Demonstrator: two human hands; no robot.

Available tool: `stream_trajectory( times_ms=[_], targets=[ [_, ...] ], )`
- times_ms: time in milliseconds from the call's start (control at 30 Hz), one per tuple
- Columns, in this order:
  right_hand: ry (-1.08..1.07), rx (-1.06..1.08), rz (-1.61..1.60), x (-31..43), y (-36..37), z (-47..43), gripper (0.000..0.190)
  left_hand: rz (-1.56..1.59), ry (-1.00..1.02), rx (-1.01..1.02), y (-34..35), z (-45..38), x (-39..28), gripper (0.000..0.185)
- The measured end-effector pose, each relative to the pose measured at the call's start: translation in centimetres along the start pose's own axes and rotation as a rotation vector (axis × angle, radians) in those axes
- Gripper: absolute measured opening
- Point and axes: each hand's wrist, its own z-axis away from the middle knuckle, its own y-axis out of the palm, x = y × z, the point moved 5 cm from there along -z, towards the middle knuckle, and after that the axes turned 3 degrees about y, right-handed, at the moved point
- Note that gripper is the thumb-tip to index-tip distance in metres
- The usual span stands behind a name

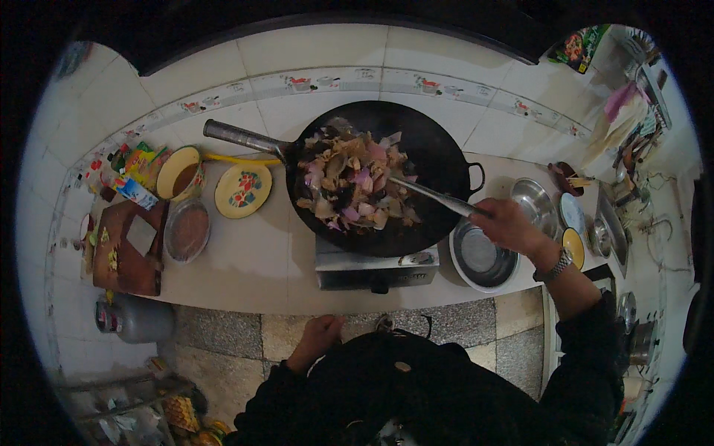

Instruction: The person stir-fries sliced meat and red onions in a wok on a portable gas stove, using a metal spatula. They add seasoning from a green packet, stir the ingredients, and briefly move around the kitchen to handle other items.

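Observation:
My right hand (505, 226) grips the handle of a metal spatula (429, 195), reaching over the right side of a large black wok (440, 150). The spatula's blade is hidden in the food (362, 178), a heap of purple onion pieces, brown meat-like bits and dark pieces, mostly on the wok's left side. A metal burner (374, 273) stands under the wok, whose long handle (242, 136) points up and left. Low near my body, in front of the counter edge, my left hand (322, 337) has its fingers curled; its palm is hidden.
Left on the counter (245, 267) are a cleaver (141, 235) on a wooden cutting board (125, 273), a covered bowl (187, 231), an enamel pot (167, 175) and its lid (244, 190). Right of the burner stand metal basins (482, 259). A gas cylinder (145, 321) stands below left.

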Motion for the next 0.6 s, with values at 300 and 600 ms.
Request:
stream_trajectory(
  times_ms=[300,600],
  targets=[
    [-0.28,-0.282,0.437,3.7,-5.9,5.0,0.024,0.006,0.016,0.035,0.4,-0.9,-1.5,0.042],
    [-0.123,-0.485,0.747,6.8,-10.6,9.5,0.029,-0.062,0.008,0.012,-0.6,-0.1,0.6,0.043]
  ],
)
